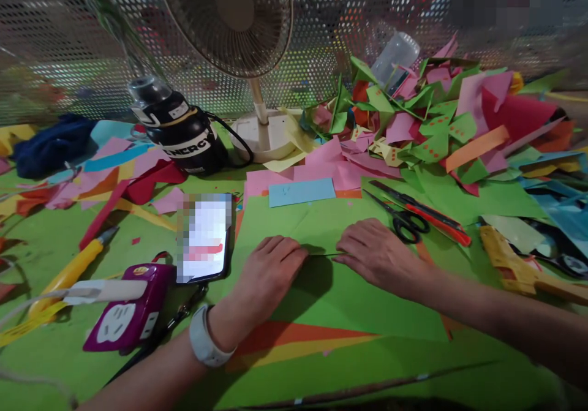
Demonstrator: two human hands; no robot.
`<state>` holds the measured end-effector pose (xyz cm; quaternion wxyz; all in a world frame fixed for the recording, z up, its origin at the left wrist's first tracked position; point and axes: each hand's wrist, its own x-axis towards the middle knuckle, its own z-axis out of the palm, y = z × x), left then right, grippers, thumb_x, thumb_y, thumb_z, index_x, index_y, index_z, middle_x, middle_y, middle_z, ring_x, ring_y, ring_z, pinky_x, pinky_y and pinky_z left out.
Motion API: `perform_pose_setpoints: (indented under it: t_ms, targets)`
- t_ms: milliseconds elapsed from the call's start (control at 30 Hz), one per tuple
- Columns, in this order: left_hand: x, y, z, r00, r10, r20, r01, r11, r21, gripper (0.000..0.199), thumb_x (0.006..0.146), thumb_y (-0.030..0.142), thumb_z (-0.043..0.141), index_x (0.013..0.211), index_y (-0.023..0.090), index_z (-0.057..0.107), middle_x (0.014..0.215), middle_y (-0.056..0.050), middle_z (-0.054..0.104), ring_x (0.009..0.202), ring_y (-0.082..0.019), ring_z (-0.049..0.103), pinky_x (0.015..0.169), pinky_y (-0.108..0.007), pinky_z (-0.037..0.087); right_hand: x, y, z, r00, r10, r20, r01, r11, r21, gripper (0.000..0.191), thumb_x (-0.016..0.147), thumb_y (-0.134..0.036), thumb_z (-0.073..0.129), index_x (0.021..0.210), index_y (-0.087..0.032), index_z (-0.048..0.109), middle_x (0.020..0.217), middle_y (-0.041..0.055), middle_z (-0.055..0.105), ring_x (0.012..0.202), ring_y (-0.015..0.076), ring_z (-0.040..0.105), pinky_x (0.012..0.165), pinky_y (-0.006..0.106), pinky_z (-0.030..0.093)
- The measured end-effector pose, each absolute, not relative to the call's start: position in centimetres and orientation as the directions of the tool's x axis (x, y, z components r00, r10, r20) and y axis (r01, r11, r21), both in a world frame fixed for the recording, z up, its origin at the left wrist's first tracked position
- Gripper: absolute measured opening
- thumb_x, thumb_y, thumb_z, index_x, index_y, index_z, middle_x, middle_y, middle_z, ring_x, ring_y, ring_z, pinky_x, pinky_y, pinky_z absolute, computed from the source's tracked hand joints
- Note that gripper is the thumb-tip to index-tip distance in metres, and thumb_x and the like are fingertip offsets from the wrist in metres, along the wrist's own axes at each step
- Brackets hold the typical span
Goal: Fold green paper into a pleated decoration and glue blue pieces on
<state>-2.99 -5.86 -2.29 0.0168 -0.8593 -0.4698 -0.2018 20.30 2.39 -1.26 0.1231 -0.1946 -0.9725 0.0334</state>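
Both hands rest on a sheet of green paper (390,310) in front of me, on a stack of coloured sheets. My left hand (269,276), with a pale watch band on its wrist, has its fingers curled on a raised edge of the sheet. My right hand (376,255) pinches the same edge a short way to the right. Between the two hands a dark crease or edge runs across, with shadow below it. The thumbs are mostly hidden. A light blue paper strip (302,192) lies beyond the hands. Black scissors (407,221) and a red-and-black cutter knife (429,215) lie just beyond my right hand.
A phone (206,239) and a purple device (131,307) with a white plug lie left. Behind stand a black bottle (184,132) and a fan (261,135). Paper scraps (413,117) heap at the back right. A yellow tool (509,258) lies at right.
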Motion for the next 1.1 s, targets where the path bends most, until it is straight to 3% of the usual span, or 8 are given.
perform_pose_setpoints:
  t_ms: [167, 300, 400, 500, 567, 700, 867, 1100]
  targets:
    - [-3.1, -5.6, -2.4, 0.397, 0.851, 0.345, 0.834, -0.491, 0.253, 0.02, 0.1, 0.018, 0.045, 0.096, 0.015, 0.065, 0.086, -0.006, 0.068, 0.077, -0.02, 0.061, 0.069, -0.036, 0.052, 19.9, 2.5, -1.3, -0.877, 0.436, 0.202, 0.411, 0.898, -0.155, 0.02, 0.098, -0.021, 0.051, 0.085, -0.014, 0.065, 0.082, 0.0059, 0.065, 0.076, 0.0196, 0.054, 0.073, 0.034, 0.034]
    - [-3.1, -5.4, -2.1, 0.309, 0.901, 0.305, 0.861, -0.401, 0.312, 0.019, 0.099, 0.021, 0.048, 0.091, 0.017, 0.065, 0.082, -0.004, 0.067, 0.073, -0.019, 0.061, 0.067, -0.035, 0.051, 19.3, 3.2, -0.5, -0.843, 0.536, 0.046, 0.512, 0.825, -0.239, 0.014, 0.095, -0.021, 0.057, 0.085, -0.015, 0.064, 0.083, 0.0056, 0.066, 0.078, 0.0196, 0.057, 0.073, 0.033, 0.035]
    - [-2.3, -5.8, -1.9, 0.339, 0.886, 0.316, 0.891, -0.41, 0.195, 0.024, 0.097, 0.011, 0.044, 0.104, 0.018, 0.065, 0.09, -0.005, 0.071, 0.081, -0.021, 0.065, 0.079, -0.04, 0.05, 18.6, 4.1, 0.2, -0.81, 0.574, -0.12, 0.58, 0.752, -0.315, 0.013, 0.094, -0.023, 0.059, 0.084, -0.016, 0.064, 0.084, 0.0052, 0.067, 0.081, 0.0198, 0.06, 0.073, 0.033, 0.036]
    - [-0.9, -6.6, -2.4, 0.431, 0.859, 0.278, 0.883, -0.464, 0.066, 0.037, 0.095, 0.006, 0.039, 0.126, 0.014, 0.057, 0.126, -0.012, 0.066, 0.113, -0.023, 0.061, 0.104, -0.045, 0.039, 18.1, 4.7, 0.7, -0.798, 0.568, -0.201, 0.599, 0.712, -0.366, 0.014, 0.094, -0.024, 0.057, 0.084, -0.017, 0.065, 0.084, 0.0049, 0.068, 0.083, 0.0204, 0.061, 0.074, 0.033, 0.036]
    - [0.1, -7.2, -2.9, 0.426, 0.879, 0.216, 0.892, -0.447, 0.061, 0.041, 0.1, 0.024, 0.04, 0.137, 0.009, 0.047, 0.143, -0.016, 0.053, 0.13, -0.026, 0.05, 0.109, -0.046, 0.033, 17.9, 5.0, 0.8, -0.794, 0.567, -0.221, 0.605, 0.7, -0.379, 0.014, 0.093, -0.024, 0.057, 0.083, -0.017, 0.065, 0.083, 0.0046, 0.069, 0.082, 0.0203, 0.061, 0.074, 0.033, 0.036]
    - [0.8, -7.7, -3.4, 0.385, 0.915, 0.121, 0.911, -0.398, 0.108, 0.084, 0.094, 0.07, 0.029, 0.147, 0.005, 0.034, 0.153, -0.019, 0.037, 0.143, -0.03, 0.031, 0.115, -0.05, 0.024, 17.8, 5.2, 1.0, -0.781, 0.571, -0.252, 0.622, 0.674, -0.399, 0.014, 0.092, -0.023, 0.058, 0.08, -0.017, 0.064, 0.084, 0.0042, 0.07, 0.083, 0.0203, 0.061, 0.076, 0.033, 0.036]
    - [0.5, -7.6, -3.0, 0.393, 0.917, 0.076, 0.898, -0.4, 0.182, 0.087, 0.093, 0.073, 0.023, 0.148, 0.006, 0.033, 0.155, -0.017, 0.034, 0.146, -0.029, 0.026, 0.117, -0.05, 0.021, 17.7, 5.4, 1.1, -0.777, 0.561, -0.286, 0.629, 0.665, -0.404, 0.014, 0.093, -0.026, 0.059, 0.083, -0.017, 0.064, 0.088, 0.0046, 0.07, 0.088, 0.0222, 0.062, 0.078, 0.035, 0.034]
    - [0.6, -7.8, -3.5, 0.394, 0.916, 0.073, 0.904, -0.401, 0.151, 0.093, 0.091, 0.076, 0.022, 0.149, 0.004, 0.032, 0.156, -0.019, 0.031, 0.146, -0.031, 0.024, 0.117, -0.051, 0.021, 18.9, 5.6, 0.8, -0.783, 0.577, -0.233, 0.617, 0.672, -0.409, 0.016, 0.092, -0.026, 0.058, 0.08, -0.018, 0.065, 0.083, 0.0036, 0.07, 0.083, 0.0202, 0.062, 0.076, 0.034, 0.035]
